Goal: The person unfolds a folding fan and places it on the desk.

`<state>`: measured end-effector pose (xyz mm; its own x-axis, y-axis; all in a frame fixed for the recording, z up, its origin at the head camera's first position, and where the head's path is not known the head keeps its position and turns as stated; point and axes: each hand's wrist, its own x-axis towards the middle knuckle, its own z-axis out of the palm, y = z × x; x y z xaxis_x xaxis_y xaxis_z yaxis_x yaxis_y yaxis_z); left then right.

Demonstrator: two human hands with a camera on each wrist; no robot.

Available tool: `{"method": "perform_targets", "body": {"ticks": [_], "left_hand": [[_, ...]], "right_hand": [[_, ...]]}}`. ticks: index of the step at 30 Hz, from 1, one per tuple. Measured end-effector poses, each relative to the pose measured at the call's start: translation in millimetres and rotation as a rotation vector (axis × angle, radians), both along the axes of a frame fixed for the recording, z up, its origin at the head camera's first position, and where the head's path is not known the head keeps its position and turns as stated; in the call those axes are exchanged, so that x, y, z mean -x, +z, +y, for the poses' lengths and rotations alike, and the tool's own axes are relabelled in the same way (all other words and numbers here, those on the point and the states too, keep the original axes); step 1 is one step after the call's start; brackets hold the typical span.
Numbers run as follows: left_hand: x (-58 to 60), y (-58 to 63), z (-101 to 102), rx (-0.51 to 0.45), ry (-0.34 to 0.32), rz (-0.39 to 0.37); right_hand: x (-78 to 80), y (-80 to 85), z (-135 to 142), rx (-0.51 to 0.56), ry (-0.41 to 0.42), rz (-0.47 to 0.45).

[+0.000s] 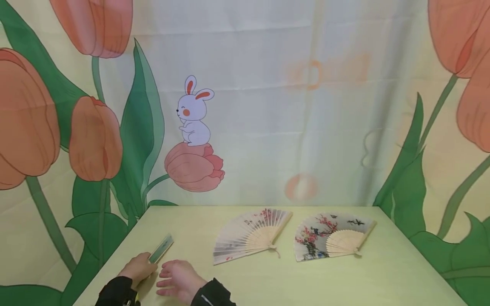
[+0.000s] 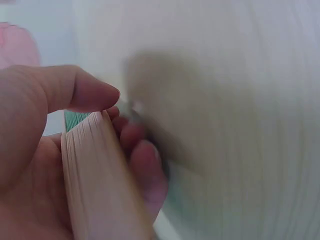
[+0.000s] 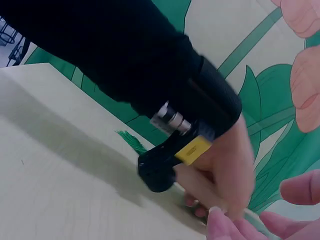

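My left hand (image 1: 138,267) grips a folded hand fan (image 1: 162,248) near the left front of the table, its green part sticking out beyond the fingers. In the left wrist view the stacked wooden ribs of that fan (image 2: 100,175) lie along the palm, thumb (image 2: 95,94) over the top and fingers curled round the far side. A green tassel (image 3: 131,141) hangs from its lower end in the right wrist view. Just right of it, my right hand (image 1: 180,280) holds nothing, fingers spread and slightly bent toward the left hand.
Two spread fans lie on the pale table (image 1: 306,284): a whitish one with pink blossoms (image 1: 237,238) near the middle, and a grey one with red blossoms (image 1: 311,238) to its right. A printed tulip curtain (image 1: 260,127) hangs behind the table's back edge.
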<state>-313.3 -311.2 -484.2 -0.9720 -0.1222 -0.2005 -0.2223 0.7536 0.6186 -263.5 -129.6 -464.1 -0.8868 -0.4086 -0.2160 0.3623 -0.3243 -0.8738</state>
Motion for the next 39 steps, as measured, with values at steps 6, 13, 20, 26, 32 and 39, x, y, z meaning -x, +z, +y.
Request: {"method": "perform_targets", "body": {"ticks": [6,13,20,26,32,39], "left_hand": [[-7.6,4.0,29.5,-0.265,0.015,-0.003],[-10.5,12.0,61.9,-0.250,-0.010,0.126],[-12.5,21.9,83.2,-0.100,-0.059,0.246],[-15.5,34.3,109.0,-0.187,-0.069,0.276],[-11.6,38.4,139.8,-0.264,-0.118,0.319],[-2.7,40.1,175.0,-0.429,-0.178,0.362]], "right_hand": [[1.2,-9.6,-0.5,0.017,0.010,-0.050],[9.3,-9.8,7.3,0.047,-0.008,-0.017],[14.9,-10.3,22.5,0.112,-0.023,0.003],[20.2,-10.7,40.5,0.134,-0.088,0.039],[19.1,-8.9,61.7,0.127,-0.159,0.071],[25.7,-2.3,98.9,0.067,-0.216,0.158]]}}
